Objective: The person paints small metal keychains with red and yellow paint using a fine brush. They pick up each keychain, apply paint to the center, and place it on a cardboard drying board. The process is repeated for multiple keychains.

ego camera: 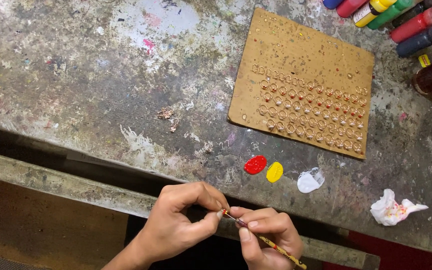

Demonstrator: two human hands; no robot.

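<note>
Fine paintbrush pinched between both hands, paint blobs waiting on the counter

Head view: the right hand (268, 239) grips the thin paintbrush (263, 239) like a pencil, slanted up to the left, while the left hand (181, 220) closes thumb and forefinger on its tip, so the two hands meet right at the bristle end, just off the near edge of the counter (76, 90). Probably held that close for control over such a tiny tip. Blobs of red paint (255, 164), yellow paint (275, 171) and white paint (310, 181) sit straight on the counter, near the hands. Behind them a cardboard sheet (306, 45) holds rows of small metal rings (308, 110) laid flat. Paint bottles (406, 22) lie far right, and a crumpled tissue (393, 210) sits near the right edge.
</note>
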